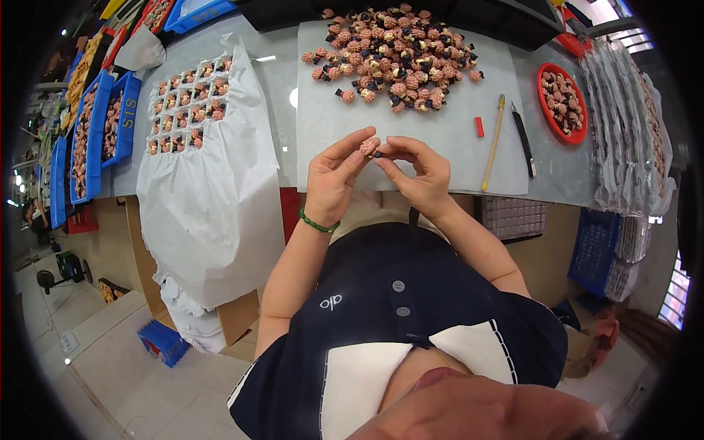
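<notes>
pink, knobbly and small, the bead-like piece [369,147] sits pinched between both hands at the near edge of the grey mat [330,132]. left hand [331,180]: thumb and forefinger closed on the piece from the left, remaining fingers curled; a green bracelet [317,224] rings its wrist. right hand [418,172]: fingertips closed on the same piece from the right, where a small dark part shows against the pink. the two hands touch at the piece, held just above the table's front edge and in front of the person's dark shirt.

farther back on the mat, well apart from the hands: a heap of like pink pieces [392,55] mixed with dark and pale bits. right of the hands: a thin yellow stick [493,143], a dark-handled tool [523,139], a small red block [479,127] and a red dish [562,103] of pink pieces. left: a white gridded tray [187,103] on white wrapping, part filled.
</notes>
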The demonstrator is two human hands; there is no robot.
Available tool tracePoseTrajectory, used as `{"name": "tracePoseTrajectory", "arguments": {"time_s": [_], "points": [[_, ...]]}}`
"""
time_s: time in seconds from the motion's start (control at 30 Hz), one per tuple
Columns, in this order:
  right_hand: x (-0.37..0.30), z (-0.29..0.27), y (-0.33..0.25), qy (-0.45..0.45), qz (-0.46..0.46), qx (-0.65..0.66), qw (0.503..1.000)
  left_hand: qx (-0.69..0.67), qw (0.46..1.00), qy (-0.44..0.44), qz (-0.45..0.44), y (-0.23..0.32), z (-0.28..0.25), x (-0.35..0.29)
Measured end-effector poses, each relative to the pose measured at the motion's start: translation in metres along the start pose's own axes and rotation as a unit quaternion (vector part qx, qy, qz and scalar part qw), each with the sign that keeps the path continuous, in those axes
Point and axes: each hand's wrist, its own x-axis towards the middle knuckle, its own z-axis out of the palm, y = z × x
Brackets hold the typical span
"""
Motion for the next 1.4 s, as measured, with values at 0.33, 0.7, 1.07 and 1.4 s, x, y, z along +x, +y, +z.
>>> {"name": "tracePoseTrajectory", "arguments": {"time_s": [0.33,0.7,1.07,1.4], "points": [[0.012,-0.006,-0.005,-0.041,-0.1,-0.138,0.985,0.016,0.998,0.041,-0.038,0.0,-0.007,-0.004],[0.057,-0.021,0.01,-0.016,-0.124,-0.471,0.873,-0.02,0.996,0.053,-0.068,0.007,0.008,-0.006],[0.01,0.0,-0.011,0.028,0.062,0.068,0.995,0.01,0.997,-0.013,-0.071,0.003,0.006,0.005],[-0.007,-0.009,-0.004,0.02,0.087,0.107,0.99,0.115,0.993,-0.019,0.002,-0.003,0.009,-0.001]]}}
